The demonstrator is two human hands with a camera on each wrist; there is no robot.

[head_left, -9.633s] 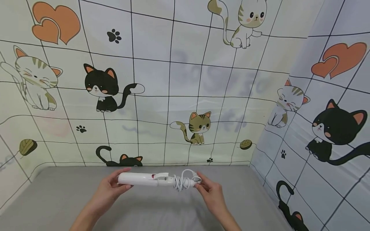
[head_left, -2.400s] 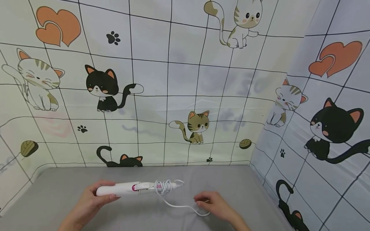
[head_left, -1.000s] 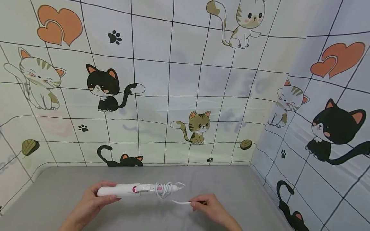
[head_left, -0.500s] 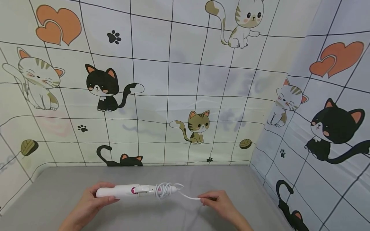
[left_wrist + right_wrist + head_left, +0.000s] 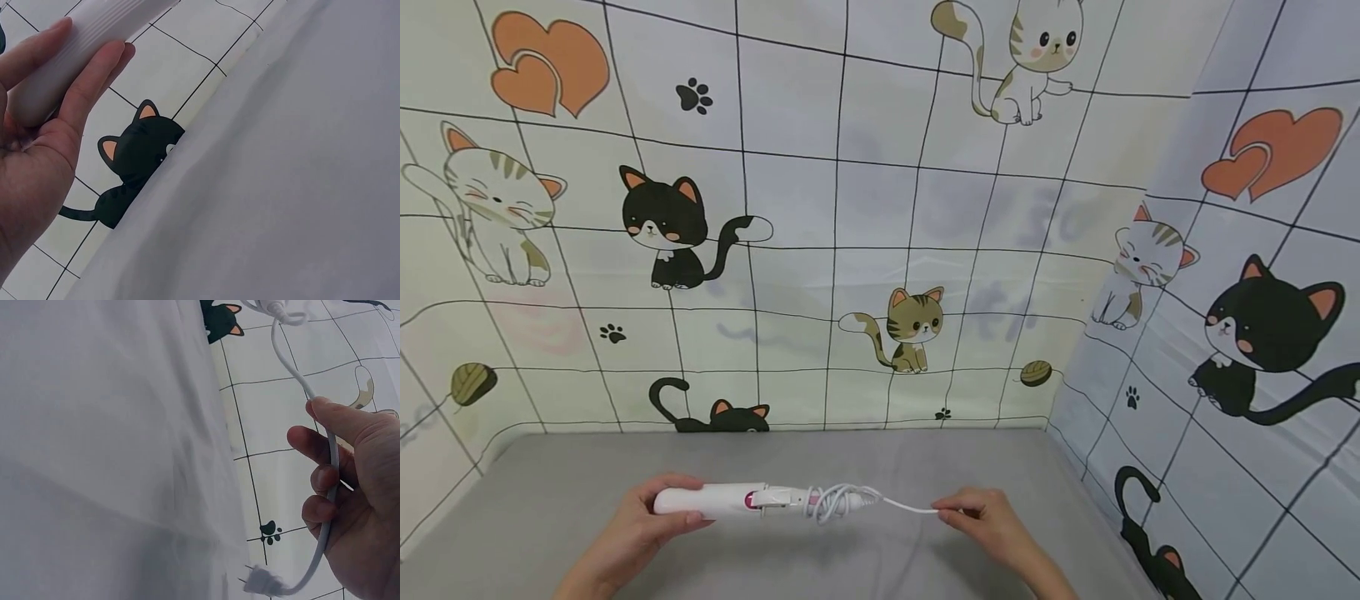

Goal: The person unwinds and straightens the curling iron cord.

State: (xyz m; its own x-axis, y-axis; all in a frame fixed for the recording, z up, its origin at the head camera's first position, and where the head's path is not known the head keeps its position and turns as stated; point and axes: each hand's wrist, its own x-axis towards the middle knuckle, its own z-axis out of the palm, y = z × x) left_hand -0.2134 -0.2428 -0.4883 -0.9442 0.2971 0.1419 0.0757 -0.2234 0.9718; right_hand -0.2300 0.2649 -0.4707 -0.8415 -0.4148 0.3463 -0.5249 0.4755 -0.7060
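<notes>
My left hand grips the thick end of a white curling iron and holds it level above the grey surface. Its clip and pink accent face up, and several turns of white power cord wrap its narrow end. To the right, my right hand pinches a free length of that cord, drawn nearly straight from the coils. In the right wrist view the cord runs along the curled fingers, and a two-pin plug hangs below the palm. The left wrist view shows thumb and fingers around the smooth barrel.
A grey cloth-covered table lies beneath both hands. Behind it and at the right stand hanging cloth walls printed with cats, hearts and grid lines.
My right hand, earlier at the cord end of the iron, has moved right with the cord, and less of it is wrapped. The left hand has shifted left and lower with the curling iron.
</notes>
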